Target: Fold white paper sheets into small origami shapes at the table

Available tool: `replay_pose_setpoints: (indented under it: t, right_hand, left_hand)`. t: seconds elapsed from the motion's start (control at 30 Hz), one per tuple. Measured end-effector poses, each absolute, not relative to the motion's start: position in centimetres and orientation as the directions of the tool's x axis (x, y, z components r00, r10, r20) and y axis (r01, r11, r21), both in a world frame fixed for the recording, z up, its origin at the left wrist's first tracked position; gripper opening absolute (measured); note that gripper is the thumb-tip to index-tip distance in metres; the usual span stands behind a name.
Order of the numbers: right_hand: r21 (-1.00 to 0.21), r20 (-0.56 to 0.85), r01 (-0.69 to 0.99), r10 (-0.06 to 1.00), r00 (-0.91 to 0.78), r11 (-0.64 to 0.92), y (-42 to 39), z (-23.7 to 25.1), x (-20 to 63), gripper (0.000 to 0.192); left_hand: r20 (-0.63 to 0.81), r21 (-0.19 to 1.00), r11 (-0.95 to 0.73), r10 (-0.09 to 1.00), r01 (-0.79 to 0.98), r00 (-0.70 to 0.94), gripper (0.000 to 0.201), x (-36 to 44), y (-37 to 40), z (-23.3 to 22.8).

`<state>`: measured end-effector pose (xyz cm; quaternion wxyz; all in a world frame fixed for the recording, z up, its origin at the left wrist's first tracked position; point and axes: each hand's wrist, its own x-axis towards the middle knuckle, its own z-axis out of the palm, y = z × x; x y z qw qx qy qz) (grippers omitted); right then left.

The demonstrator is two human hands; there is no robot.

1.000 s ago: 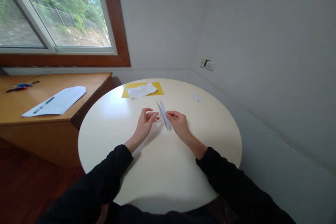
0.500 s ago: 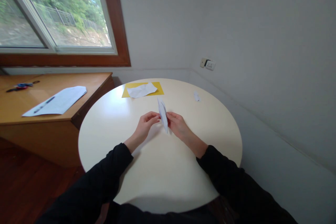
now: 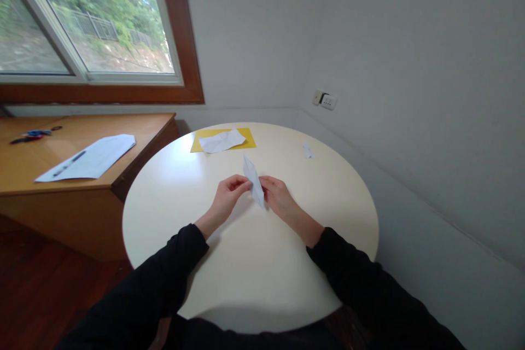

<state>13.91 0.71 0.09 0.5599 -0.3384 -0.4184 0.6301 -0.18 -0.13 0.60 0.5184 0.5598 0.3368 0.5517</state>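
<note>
A folded piece of white paper (image 3: 254, 180) is held up between my two hands, over the middle of the round white table (image 3: 246, 262). It stands on a slant, its upper end leaning away and to the left. My left hand (image 3: 230, 190) pinches its left side between thumb and fingers. On the opposite side my right hand (image 3: 279, 196) grips it, with the fingertips partly hidden behind the paper.
At the table's far edge a creased white sheet (image 3: 221, 141) lies on a yellow sheet (image 3: 197, 146). A small white scrap (image 3: 307, 150) is at the right. The wooden desk (image 3: 98, 120) at left bears papers (image 3: 98, 156), a pen (image 3: 69, 163) and scissors (image 3: 36, 134).
The folded paper has tilted, its upper end tipping left and more of its broad face showing. My left fingers have closed onto its side. My right hand has hardly moved.
</note>
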Motion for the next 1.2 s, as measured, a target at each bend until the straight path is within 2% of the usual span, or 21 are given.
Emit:
replay_pose_setpoints:
  t: [0.5,0.87,1.2]
  right_hand:
    - [-0.927,0.108,-0.366,0.992,-0.058,0.079,1.3,-1.3,13.5,0.016]
    - [-0.956,0.179,-0.238,0.984,-0.004,0.173,1.0,-1.1,13.4,0.02]
    - [-0.955,0.269,-0.124,0.963,0.028,0.27,1.2,-1.2,13.6,0.016]
  left_hand:
    - [0.257,0.965,-0.254,0.965,-0.073,0.043,0.023,0.4,0.0,0.5]
    - [0.284,0.959,-0.284,0.959,0.002,-0.011,0.02,0.2,0.3,0.0]
    - [0.354,0.925,-0.348,0.935,0.15,-0.01,0.015,0.3,0.1,0.5]
